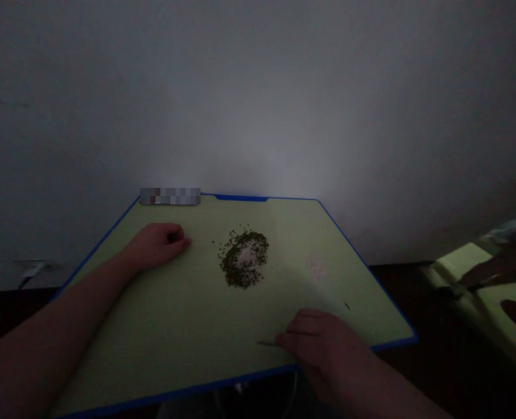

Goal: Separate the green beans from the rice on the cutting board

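My right hand (323,343) is closed near the front edge of the pale table (183,331). Out of its fingers, pointing left, sticks the slim grey tip of what look like tweezers (267,343); the hand covers the rest. On the table's left side rests my left hand (159,247), its fingers curled in and nothing visible in them. A heap of small green beans (235,273) lies mid-table between the hands, with white rice-like grains (249,254) mixed into its centre. Farther right is a thin patch of pale grains (317,266).
A small dark sliver (347,305) lies near the table's right side. The table has a blue rim (345,233) and stands against a grey wall (258,105). A blurred strip (170,196) sits at the back left. At far right, another person's hand (493,270) is over another table.
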Demonstrator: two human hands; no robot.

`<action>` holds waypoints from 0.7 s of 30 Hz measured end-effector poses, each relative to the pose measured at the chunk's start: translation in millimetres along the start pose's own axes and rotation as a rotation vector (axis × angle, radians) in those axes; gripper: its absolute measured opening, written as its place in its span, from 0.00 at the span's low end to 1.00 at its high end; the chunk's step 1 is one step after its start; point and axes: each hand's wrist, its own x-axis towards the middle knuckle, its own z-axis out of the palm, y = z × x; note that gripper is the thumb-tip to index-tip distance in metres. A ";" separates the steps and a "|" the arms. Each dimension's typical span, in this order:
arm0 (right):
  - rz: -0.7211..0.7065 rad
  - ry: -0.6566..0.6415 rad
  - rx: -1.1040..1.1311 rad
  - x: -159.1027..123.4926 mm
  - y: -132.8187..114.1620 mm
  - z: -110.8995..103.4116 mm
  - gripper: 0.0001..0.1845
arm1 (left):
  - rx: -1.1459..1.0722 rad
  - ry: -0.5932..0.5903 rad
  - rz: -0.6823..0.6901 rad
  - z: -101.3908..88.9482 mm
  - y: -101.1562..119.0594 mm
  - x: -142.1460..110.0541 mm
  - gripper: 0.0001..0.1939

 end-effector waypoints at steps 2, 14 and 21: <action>-0.025 -0.005 0.036 -1.9 -4.8 4.4 0.20 | -0.003 0.000 0.005 0.5 -0.6 0.2 0.17; -0.045 -0.001 0.044 -2.3 -8.5 8.7 0.16 | -0.012 0.001 0.020 0.1 -3.0 0.1 0.17; 0.021 -0.056 0.040 -0.8 -15.5 0.0 0.20 | -0.021 0.014 0.043 1.3 -4.4 1.3 0.17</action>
